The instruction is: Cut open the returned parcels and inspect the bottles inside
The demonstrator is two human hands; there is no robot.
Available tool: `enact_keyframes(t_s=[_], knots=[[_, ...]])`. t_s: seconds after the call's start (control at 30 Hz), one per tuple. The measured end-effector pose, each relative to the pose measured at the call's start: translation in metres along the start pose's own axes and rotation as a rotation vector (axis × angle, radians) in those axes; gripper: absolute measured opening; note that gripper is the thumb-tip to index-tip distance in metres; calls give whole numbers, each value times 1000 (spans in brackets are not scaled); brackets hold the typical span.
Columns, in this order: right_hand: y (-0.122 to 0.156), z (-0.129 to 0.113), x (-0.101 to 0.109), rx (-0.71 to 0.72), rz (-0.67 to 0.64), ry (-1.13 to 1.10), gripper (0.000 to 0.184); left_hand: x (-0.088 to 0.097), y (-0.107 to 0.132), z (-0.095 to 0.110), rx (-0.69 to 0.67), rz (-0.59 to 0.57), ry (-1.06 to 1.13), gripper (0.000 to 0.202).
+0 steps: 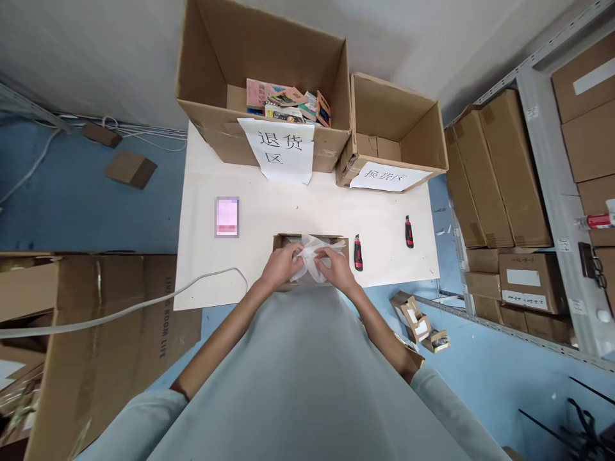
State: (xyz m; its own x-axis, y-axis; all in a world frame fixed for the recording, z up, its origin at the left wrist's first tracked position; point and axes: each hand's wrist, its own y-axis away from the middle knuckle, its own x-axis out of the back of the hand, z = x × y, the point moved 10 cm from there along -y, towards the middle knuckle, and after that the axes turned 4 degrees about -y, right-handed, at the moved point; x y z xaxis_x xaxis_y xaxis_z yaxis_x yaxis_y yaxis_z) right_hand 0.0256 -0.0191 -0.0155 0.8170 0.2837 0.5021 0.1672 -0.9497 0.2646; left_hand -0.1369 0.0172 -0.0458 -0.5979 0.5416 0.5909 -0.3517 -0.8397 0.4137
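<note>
A small open cardboard box [283,242] sits at the near edge of the white table [269,211]. Thin white wrapping material [312,246] bulges out of it. My left hand [280,266] and my right hand [336,267] are both over the box, fingers closed on this white wrapping, pinching it from either side. What lies inside the wrapping is hidden.
Two red-and-black utility knives [358,252] [409,232] lie right of the small box. A large box with books [269,83] and a smaller open box [394,131], both with paper signs, stand at the far edge. A grey cable [144,306] crosses the left. Shelves of cartons [528,192] stand right.
</note>
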Motion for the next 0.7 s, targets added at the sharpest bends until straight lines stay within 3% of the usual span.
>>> enact_keyframes(t_s=[0.1,0.2,0.27,0.4,0.6,0.7], knots=[[-6,13,-23,-75,-109,144,73,-2,-8,-14,87,-16,-404,33],[-8,26,-46,-157,-263,363,103,-7,-13,-16,110,-47,-495,41],[-11,35,-55,-213,-331,468,96,-11,-14,-10,70,-35,-442,44],[-28,41,-59,-238,-315,568,45,-25,-11,0,-35,-55,-335,50],[-60,53,-62,-301,-266,621,37,-42,0,2,-125,-13,-219,46],[-58,55,-58,-325,-256,641,45,-31,10,0,-185,133,-149,42]])
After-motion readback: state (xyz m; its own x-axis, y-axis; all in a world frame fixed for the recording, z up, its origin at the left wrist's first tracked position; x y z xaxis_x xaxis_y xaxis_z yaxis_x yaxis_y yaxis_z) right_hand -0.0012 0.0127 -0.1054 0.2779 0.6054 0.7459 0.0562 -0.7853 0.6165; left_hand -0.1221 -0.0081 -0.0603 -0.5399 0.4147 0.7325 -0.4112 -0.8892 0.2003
